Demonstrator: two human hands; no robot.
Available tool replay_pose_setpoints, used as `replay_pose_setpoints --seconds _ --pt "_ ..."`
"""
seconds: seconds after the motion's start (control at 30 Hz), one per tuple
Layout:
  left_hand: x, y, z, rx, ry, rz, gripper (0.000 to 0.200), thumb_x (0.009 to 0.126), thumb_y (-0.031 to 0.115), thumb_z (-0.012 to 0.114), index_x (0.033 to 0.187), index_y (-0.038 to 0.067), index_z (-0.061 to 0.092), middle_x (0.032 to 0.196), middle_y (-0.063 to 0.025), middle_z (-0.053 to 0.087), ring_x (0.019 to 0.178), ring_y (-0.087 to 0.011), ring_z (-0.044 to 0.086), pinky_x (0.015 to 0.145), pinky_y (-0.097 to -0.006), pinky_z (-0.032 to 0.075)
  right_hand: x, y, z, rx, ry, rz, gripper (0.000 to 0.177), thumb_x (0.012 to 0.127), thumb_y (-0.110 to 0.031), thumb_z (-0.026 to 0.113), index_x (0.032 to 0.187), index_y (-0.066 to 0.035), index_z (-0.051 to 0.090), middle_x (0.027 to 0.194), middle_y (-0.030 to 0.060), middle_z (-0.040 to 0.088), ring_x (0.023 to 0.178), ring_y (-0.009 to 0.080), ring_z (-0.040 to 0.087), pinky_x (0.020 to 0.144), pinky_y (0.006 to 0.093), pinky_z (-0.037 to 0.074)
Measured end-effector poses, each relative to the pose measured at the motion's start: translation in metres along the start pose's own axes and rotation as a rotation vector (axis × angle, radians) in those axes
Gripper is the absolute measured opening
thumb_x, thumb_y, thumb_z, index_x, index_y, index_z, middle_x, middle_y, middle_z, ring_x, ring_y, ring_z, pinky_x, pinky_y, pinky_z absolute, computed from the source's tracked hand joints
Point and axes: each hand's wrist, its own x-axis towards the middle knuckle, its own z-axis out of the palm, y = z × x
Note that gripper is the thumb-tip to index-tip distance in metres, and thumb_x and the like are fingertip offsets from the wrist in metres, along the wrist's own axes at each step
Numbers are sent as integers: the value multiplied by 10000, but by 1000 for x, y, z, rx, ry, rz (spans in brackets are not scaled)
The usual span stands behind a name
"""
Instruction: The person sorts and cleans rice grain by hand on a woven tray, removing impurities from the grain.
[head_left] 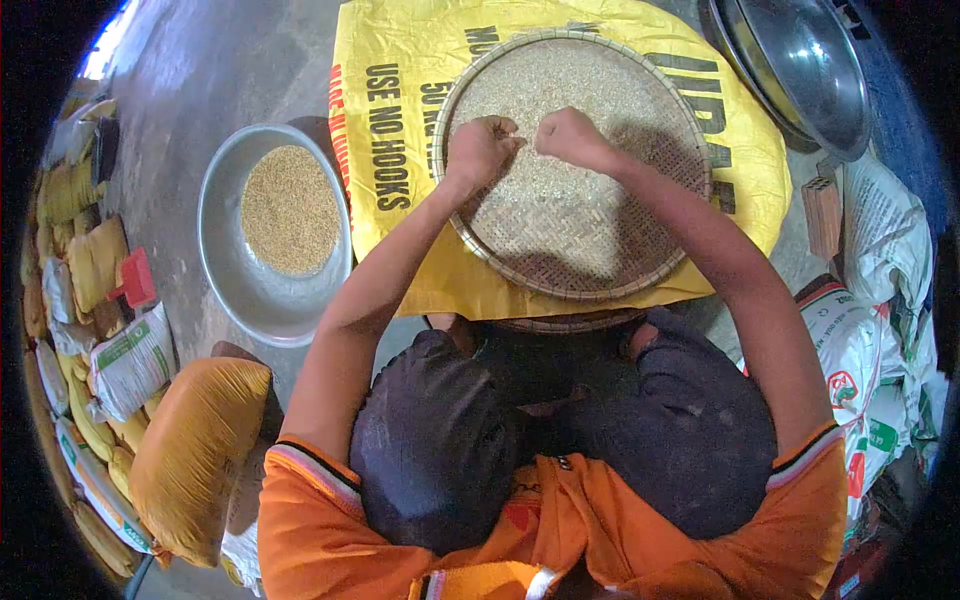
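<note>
The left hand (480,150) and right hand (572,135) are clenched side by side. Grain (560,80) is spread thinly over the woven tray (590,255).

The woven tray (560,250) covers much of the sack's (400,40) print.

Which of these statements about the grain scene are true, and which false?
1. The left hand and right hand are over the woven tray. True.
2. The tray lies on a blue sack. False: on a yellow sack.
3. The metal basin holds grain. True.
4. The basin sits to the person's right. False: to their left.
5. Both hands lie flat and open. False: both are curled shut.
</note>
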Motion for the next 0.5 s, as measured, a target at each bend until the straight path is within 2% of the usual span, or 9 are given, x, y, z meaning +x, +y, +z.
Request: replay_pose_setpoints --seconds 0.03,0.1,0.23,0.3,0.33,0.4,0.43,0.5 --pt "0 -1 0 0 -1 0 224 825 166 735 951 -7 670 703 -64 670 560 -95 571 532 -275 469 0 -4 -3 1 0 1 130 732 -151 618 723 -21 626 663 118 627 597 207 605 615 395 508" --pt "-1 -1 0 126 -4 72 199 822 165 722 943 13 681 721 -91 679 564 -121 580 565 -292 480 0 -13 -8 145 -58 210 125 719 -158 622 715 -34 628 644 101 623 568 178 591 589 383 503" --pt "-2 3 -1 109 -73 45 153 824 146 697 928 34 689 746 -116 681 581 -135 594 593 -303 487 5 -13 -8 271 -71 306 119 714 -161 623 708 -43 626 658 102 634 584 183 595 590 377 498" --pt "-3 2 0 65 -35 73 115 851 123 664 885 18 694 697 -85 668 574 -127 577 568 -292 473 8 -6 -1 7 148 -50 109 728 -152 607 712 -46 629 677 108 644 615 216 616 611 390 500" --pt "-3 1 1 65 -36 73 115 851 123 664 885 18 694 697 -85 668 574 -127 577 568 -292 473 8 -6 0 7 148 -48 109 728 -152 607 712 -46 629 677 108 644 615 216 616 611 390 500" --pt "0 -1 1 -356 -99 -190 119 870 113 640 848 6 689 657 -42 631 565 -111 549 537 -268 444 9 -5 3 -91 214 -69 89 734 -131 601 713 -51 632 699 114 651 649 260 631 637 404 501" --pt "0 2 -1 -354 -101 -190 119 870 113 640 848 6 689 657 -42 631 565 -111 549 537 -268 444 9 -2 4 -89 215 -68 89 734 -131 601 713 -51 632 699 114 651 649 260 631 637 404 501" --pt "1 10 -7 -627 -115 -262 126 877 110 636 825 3 678 648 -9 594 545 -87 507 498 -237 395 10 4 4 -123 154 -80 85 739 -130 602 712 -57 637 707 107 653 662 288 635 644 411 498"
